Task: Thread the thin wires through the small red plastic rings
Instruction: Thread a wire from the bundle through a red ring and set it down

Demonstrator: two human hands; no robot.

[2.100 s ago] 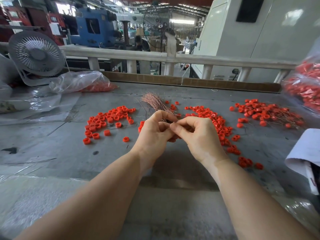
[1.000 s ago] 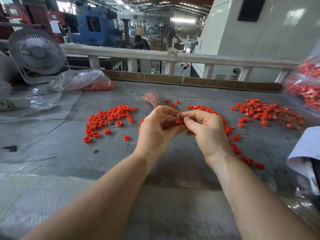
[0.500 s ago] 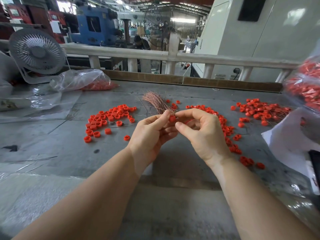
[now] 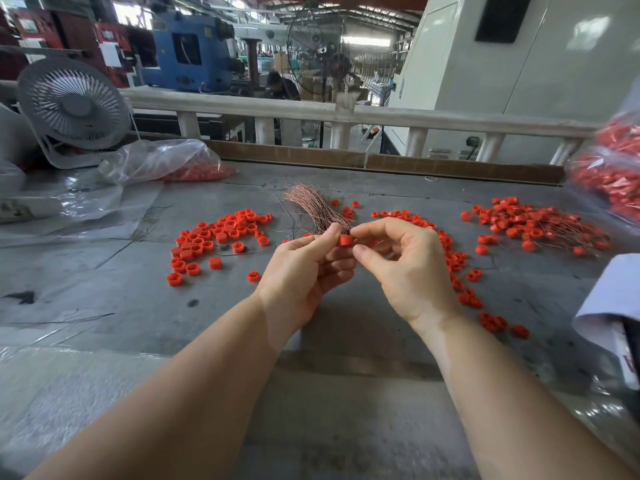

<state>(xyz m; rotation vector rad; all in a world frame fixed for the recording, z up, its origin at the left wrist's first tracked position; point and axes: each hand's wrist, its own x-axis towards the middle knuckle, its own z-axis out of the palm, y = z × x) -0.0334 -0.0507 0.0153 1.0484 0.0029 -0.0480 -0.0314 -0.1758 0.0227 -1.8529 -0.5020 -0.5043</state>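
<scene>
Over the bench (image 4: 145, 306), the left hand (image 4: 304, 268) pinches a red ring (image 4: 345, 241) and the wire bundle (image 4: 317, 209) — the right hand (image 4: 405, 268), fingers curled, meets it at the ring.

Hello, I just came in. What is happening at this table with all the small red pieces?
A person is putting thin wires through small red plastic rings. The left hand holds a bundle of copper wires, and one red ring sits between the fingertips of both hands. The right hand pinches at that ring. Loose rings lie on the grey table to the left, and rings that seem to have wires in them are piled to the right.
</scene>
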